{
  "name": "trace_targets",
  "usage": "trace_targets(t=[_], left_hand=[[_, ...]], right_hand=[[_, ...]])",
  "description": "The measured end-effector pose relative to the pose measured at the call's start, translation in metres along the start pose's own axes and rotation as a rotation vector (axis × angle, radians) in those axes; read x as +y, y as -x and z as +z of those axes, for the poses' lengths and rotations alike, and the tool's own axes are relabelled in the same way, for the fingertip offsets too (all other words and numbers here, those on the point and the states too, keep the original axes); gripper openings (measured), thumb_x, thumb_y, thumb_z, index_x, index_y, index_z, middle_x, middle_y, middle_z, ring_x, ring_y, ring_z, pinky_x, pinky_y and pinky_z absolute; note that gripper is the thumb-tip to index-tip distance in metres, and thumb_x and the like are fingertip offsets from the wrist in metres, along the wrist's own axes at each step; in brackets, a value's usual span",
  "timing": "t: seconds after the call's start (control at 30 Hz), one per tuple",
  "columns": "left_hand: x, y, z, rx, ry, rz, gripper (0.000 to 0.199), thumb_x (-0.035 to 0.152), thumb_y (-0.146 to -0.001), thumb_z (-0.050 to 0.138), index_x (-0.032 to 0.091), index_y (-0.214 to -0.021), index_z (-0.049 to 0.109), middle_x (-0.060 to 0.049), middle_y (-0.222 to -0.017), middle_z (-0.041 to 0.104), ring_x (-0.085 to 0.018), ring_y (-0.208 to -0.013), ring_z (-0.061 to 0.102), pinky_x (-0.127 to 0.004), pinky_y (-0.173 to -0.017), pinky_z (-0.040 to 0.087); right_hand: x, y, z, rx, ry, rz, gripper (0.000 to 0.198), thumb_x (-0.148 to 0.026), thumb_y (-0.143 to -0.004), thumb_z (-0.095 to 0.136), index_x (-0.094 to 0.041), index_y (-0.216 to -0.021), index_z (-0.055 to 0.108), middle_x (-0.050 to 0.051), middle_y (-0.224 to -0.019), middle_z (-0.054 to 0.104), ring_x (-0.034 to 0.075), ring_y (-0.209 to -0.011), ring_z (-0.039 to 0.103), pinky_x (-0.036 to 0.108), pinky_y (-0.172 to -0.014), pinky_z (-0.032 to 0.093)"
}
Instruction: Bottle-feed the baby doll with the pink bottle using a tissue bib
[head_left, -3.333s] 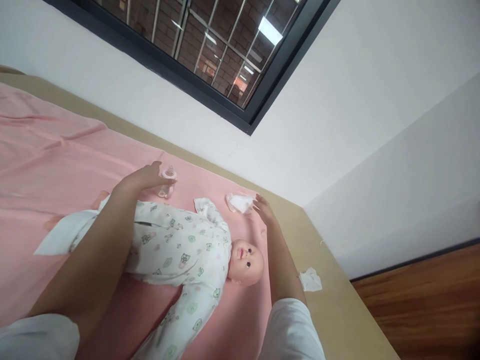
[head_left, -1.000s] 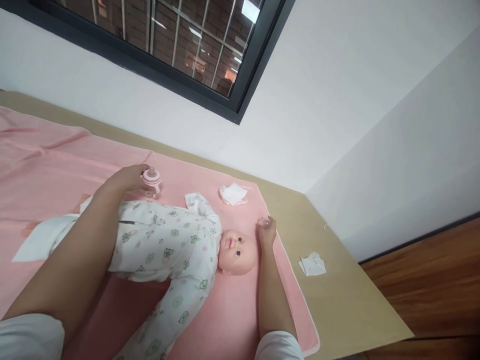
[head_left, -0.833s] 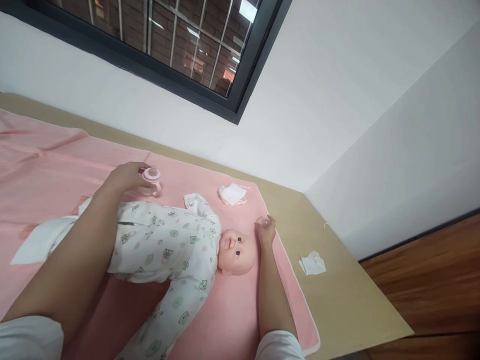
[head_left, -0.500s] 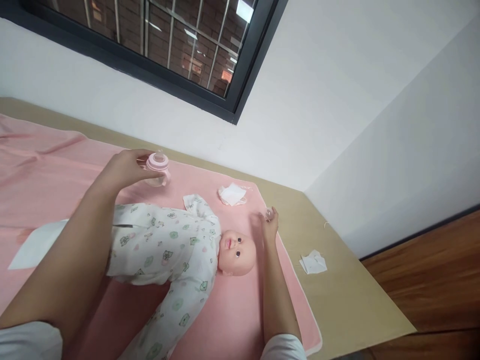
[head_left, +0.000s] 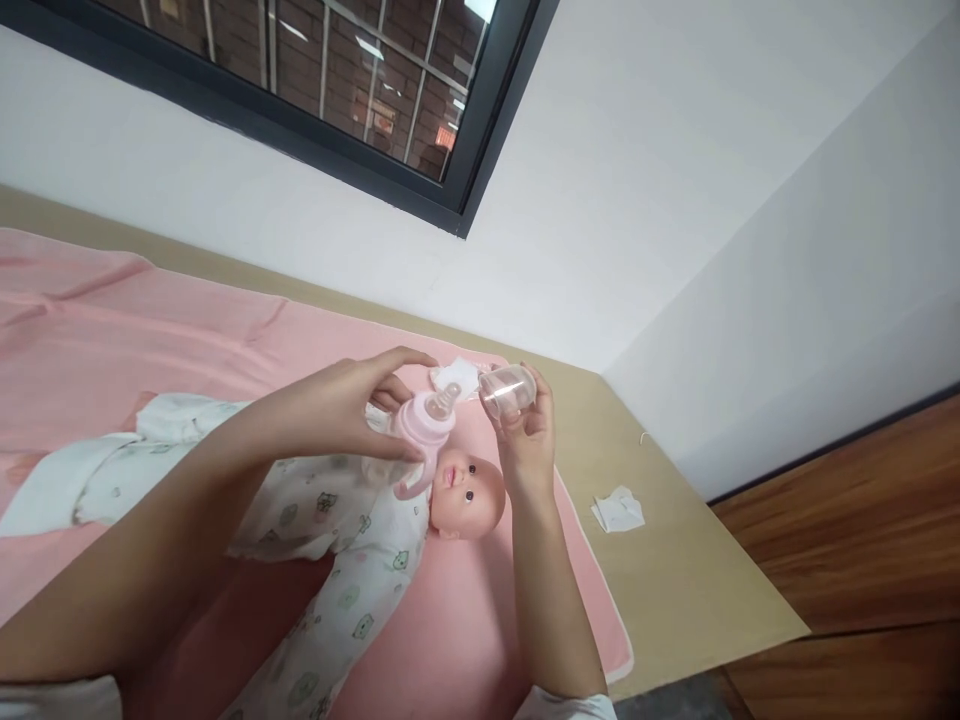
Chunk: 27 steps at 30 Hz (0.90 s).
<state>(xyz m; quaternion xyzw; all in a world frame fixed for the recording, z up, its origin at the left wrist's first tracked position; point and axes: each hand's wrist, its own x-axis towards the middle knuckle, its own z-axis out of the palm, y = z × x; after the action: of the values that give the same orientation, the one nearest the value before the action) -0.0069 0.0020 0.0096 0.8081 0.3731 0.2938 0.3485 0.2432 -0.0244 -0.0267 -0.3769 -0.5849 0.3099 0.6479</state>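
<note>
My left hand [head_left: 352, 405] is closed around a pink baby bottle [head_left: 424, 428] with a clear teat, tilted so the teat points up and to the right. Part of the bottle's body hides behind my fingers. In my right hand [head_left: 531, 440] is a clear bottle cap [head_left: 507, 391], its open end turned toward the teat, a small gap apart from it. Below both hands a baby doll [head_left: 469, 495] in a white patterned suit lies on its back, its torso partly covered by my left forearm.
The doll lies on a pink blanket [head_left: 465, 620] spread over a tan tabletop [head_left: 697, 590]. A crumpled white tissue [head_left: 456, 376] rests behind the hands, and another folded tissue [head_left: 619, 510] lies on the right. White walls and a dark-framed window [head_left: 457, 205] border the table.
My left hand has brought the bottle rightward and tilted it over the doll. My right hand has lifted the cap and turned it toward the teat. The view has shifted slightly.
</note>
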Motion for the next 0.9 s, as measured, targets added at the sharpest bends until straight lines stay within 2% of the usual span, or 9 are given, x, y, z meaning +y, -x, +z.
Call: trace_targets(t=[0.07,0.2,0.33,0.47,0.53,0.63,0.77,0.9], left_hand=[[0.004,0.002,0.007,-0.050,0.000,0.014,0.092,0.057,-0.060,0.084,0.048,-0.141,0.042,0.001,-0.112,0.073,-0.029,-0.113,0.066,-0.036,-0.082,0.060],[0.008,0.003,0.016,-0.099,0.026,0.001,0.095,0.057,-0.061,0.083,0.048,-0.144,0.038,0.000,-0.112,0.073,-0.030,-0.111,0.068,-0.036,-0.077,0.060],[0.014,0.004,0.017,-0.096,0.017,-0.011,0.095,0.057,-0.062,0.083,0.047,-0.145,0.037,0.001,-0.110,0.074,-0.029,-0.106,0.069,-0.037,-0.079,0.059],[0.028,0.008,0.013,-0.104,0.050,-0.035,0.096,0.055,-0.067,0.081,0.036,-0.148,0.033,-0.005,-0.110,0.073,-0.030,-0.107,0.068,-0.041,-0.089,0.056],[0.031,0.009,0.011,-0.095,0.076,-0.042,0.096,0.054,-0.069,0.081,0.034,-0.149,0.033,-0.006,-0.111,0.073,-0.030,-0.109,0.067,-0.042,-0.094,0.054],[0.025,0.008,0.007,-0.060,0.110,-0.033,0.093,0.053,-0.069,0.082,0.037,-0.147,0.034,-0.004,-0.111,0.073,-0.028,-0.110,0.067,-0.041,-0.095,0.053],[0.013,0.006,0.005,-0.055,0.166,-0.026,0.088,0.052,-0.071,0.081,0.042,-0.145,0.034,-0.002,-0.110,0.074,-0.028,-0.112,0.066,-0.037,-0.087,0.057],[0.019,0.008,0.006,-0.091,0.199,-0.032,0.081,0.052,-0.074,0.078,0.040,-0.144,0.038,-0.002,-0.107,0.073,-0.029,-0.112,0.066,-0.032,-0.077,0.058]], right_hand=[[-0.013,0.007,0.004,-0.024,-0.012,-0.016,0.072,-0.057,-0.080,0.071,-0.034,-0.142,0.044,0.007,-0.144,0.053,0.025,-0.134,0.054,0.048,-0.112,0.047],[-0.029,0.018,0.011,-0.180,-0.027,-0.004,0.080,-0.057,-0.078,0.074,-0.034,-0.146,0.040,0.008,-0.139,0.057,0.025,-0.128,0.058,0.046,-0.108,0.051],[-0.032,0.024,0.016,-0.259,0.016,-0.055,0.066,-0.047,-0.078,0.078,-0.036,-0.136,0.050,0.005,-0.138,0.058,0.022,-0.126,0.059,0.042,-0.106,0.052],[-0.033,0.024,0.016,-0.361,0.099,-0.060,0.059,-0.050,-0.082,0.074,-0.035,-0.135,0.052,0.005,-0.139,0.057,0.023,-0.131,0.055,0.044,-0.111,0.047],[-0.035,0.022,0.013,-0.415,0.104,-0.039,0.061,-0.058,-0.088,0.062,-0.036,-0.143,0.046,0.005,-0.149,0.049,0.025,-0.137,0.050,0.046,-0.113,0.045],[-0.039,0.020,0.007,-0.496,0.128,0.028,0.065,-0.061,-0.094,0.048,-0.037,-0.153,0.033,0.004,-0.160,0.036,0.026,-0.143,0.043,0.049,-0.112,0.046],[-0.042,0.021,0.002,-0.589,0.156,0.076,0.078,-0.051,-0.091,0.060,-0.043,-0.156,0.017,0.004,-0.162,0.031,0.026,-0.137,0.050,0.048,-0.106,0.051],[-0.035,0.024,0.010,-0.601,0.141,0.089,0.107,-0.046,-0.081,0.075,-0.043,-0.157,0.000,0.009,-0.160,0.033,0.025,-0.128,0.057,0.044,-0.098,0.057]])
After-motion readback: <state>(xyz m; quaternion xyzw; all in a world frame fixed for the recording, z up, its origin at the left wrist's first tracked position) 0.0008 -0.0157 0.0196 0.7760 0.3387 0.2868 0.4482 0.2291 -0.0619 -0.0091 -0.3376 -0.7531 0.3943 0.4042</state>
